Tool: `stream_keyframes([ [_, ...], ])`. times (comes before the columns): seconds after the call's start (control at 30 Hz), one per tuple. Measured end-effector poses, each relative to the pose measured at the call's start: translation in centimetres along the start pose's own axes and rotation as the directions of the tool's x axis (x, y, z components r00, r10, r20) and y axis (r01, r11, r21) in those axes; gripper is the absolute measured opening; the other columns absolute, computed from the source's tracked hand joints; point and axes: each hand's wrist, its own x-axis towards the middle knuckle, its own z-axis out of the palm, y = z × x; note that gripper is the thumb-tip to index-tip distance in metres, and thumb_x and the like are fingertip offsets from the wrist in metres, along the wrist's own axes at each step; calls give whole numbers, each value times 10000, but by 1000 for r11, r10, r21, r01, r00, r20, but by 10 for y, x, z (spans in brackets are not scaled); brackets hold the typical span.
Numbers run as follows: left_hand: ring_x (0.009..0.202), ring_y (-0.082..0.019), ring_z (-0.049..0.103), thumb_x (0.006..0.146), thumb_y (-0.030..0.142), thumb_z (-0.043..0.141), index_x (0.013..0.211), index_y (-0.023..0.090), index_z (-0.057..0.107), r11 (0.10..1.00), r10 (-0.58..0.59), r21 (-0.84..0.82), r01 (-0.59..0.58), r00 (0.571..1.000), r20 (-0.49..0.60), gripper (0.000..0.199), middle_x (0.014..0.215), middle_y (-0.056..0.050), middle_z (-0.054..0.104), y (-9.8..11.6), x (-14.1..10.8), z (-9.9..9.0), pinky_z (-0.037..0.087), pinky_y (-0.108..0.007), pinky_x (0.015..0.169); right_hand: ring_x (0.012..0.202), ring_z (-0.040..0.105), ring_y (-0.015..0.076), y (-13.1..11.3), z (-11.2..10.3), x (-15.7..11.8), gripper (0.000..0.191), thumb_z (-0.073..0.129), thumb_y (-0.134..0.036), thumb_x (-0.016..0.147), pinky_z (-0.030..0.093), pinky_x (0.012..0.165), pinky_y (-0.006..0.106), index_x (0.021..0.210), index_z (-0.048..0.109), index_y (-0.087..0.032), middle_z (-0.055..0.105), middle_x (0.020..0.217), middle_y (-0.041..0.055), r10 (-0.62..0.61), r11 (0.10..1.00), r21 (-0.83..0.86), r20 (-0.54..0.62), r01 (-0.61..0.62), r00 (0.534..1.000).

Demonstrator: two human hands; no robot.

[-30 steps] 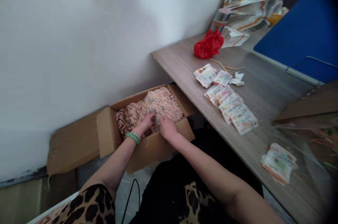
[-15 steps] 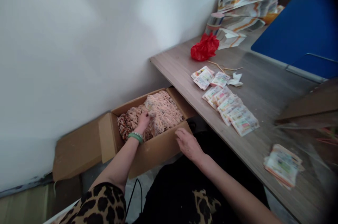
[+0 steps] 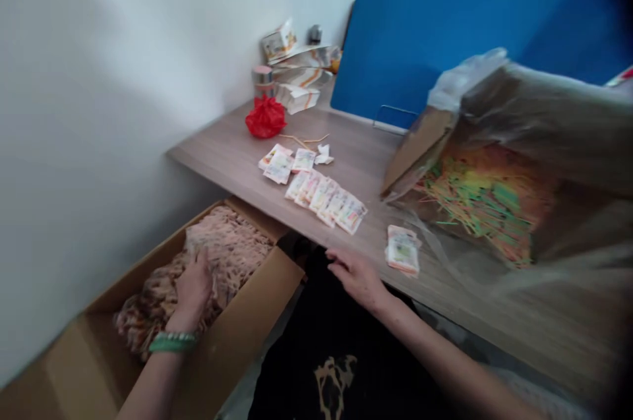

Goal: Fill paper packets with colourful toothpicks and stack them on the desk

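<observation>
My left hand, with green bracelets at the wrist, is inside an open cardboard box on the left. Its fingers rest on the many small packets filling the box; blur hides whether they grip one. My right hand hovers by the table's front edge, fingers partly spread and holding nothing. Beyond it, an overlapping row of printed packets lies on the table. A separate packet stack is nearer the edge, to the right of the row.
At the right, a plastic-lined box holds many thin coloured strips. A red plastic bag, a lidded container and cartons stand at the back. A blue panel rises behind.
The view has swung right, bringing the box of coloured strips into sight. My left hand remains in the packet box, and my right hand is still near the table edge.
</observation>
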Motion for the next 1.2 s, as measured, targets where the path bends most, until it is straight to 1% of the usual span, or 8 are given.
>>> stream_keyframes([
  [0.1, 1010, -315, 632, 1007, 264, 274, 1338, 136, 572, 978, 192, 105, -180, 974, -118, 464, 1338, -171, 584, 56, 7, -30, 487, -388, 786, 1024, 643, 221, 14, -42, -1, 255, 452, -276, 932, 466, 904, 337, 1051, 663, -198, 713, 1070, 79, 361, 905, -187, -134, -381, 923],
  [0.23, 976, -274, 609, 1025, 341, 330, 1009, 159, 706, 905, 423, 15, -425, 895, -140, 418, 1078, -132, 647, 175, 32, -60, 458, -369, 883, 1112, 643, 320, 10, -65, 35, 440, 345, -429, 986, 467, 886, 409, 1152, 639, -148, 691, 1180, 182, 566, 734, -375, -125, -567, 815],
  [0.33, 998, -319, 588, 1007, 380, 401, 1054, 136, 704, 902, 431, 13, -432, 899, -83, 392, 1115, -162, 614, 248, 60, -59, 459, -412, 859, 1182, 625, 364, -5, -64, 73, 537, 348, -466, 982, 478, 927, 459, 1269, 590, -83, 645, 1274, 241, 625, 675, -370, -172, -638, 761],
  [0.43, 1128, -390, 529, 974, 435, 486, 1121, 61, 694, 945, 325, -18, -325, 945, -35, 453, 1212, -228, 566, 284, 81, -50, 442, -491, 931, 1197, 623, 347, -15, -56, 99, 526, 408, -447, 960, 487, 952, 446, 1299, 566, -77, 631, 1309, 231, 601, 712, -313, -192, -629, 776],
  [0.7, 1104, -348, 551, 914, 253, 549, 1070, 127, 717, 929, 355, -122, -350, 935, 18, 262, 1156, -187, 601, 285, 73, -44, 441, -452, 939, 1200, 613, 310, -9, -42, 110, 435, 502, -423, 918, 491, 941, 411, 1255, 566, -156, 639, 1293, 163, 489, 814, -233, -220, -533, 844],
  [0.83, 1292, -413, 441, 850, 290, 656, 993, 193, 732, 945, 301, -146, -294, 953, 27, 188, 1468, -171, 452, 281, 77, -50, 374, -561, 1034, 1234, 584, 320, -13, -45, 110, 495, 539, -448, 909, 484, 969, 419, 1279, 562, -120, 606, 1330, 184, 540, 784, -226, -213, -579, 814],
  [1.0, 1221, -393, 547, 767, 351, 779, 1250, 99, 544, 964, 108, -261, -51, 972, 209, 593, 1288, -255, 582, 281, 93, -54, 446, -476, 976, 1213, 590, 337, -14, -42, 111, 499, 537, -452, 910, 461, 998, 456, 1254, 595, -96, 626, 1277, 208, 487, 788, -291, -243, -542, 839],
  [1.2, 1233, -451, 524, 884, 568, 598, 1215, 31, 570, 984, 11, -177, 6, 995, 96, 631, 1245, -317, 586, 279, 106, -48, 418, -556, 997, 1189, 608, 343, -6, -40, 102, 524, 458, -490, 934, 465, 984, 479, 1243, 606, -93, 636, 1260, 215, 483, 788, -299, -245, -539, 841],
])
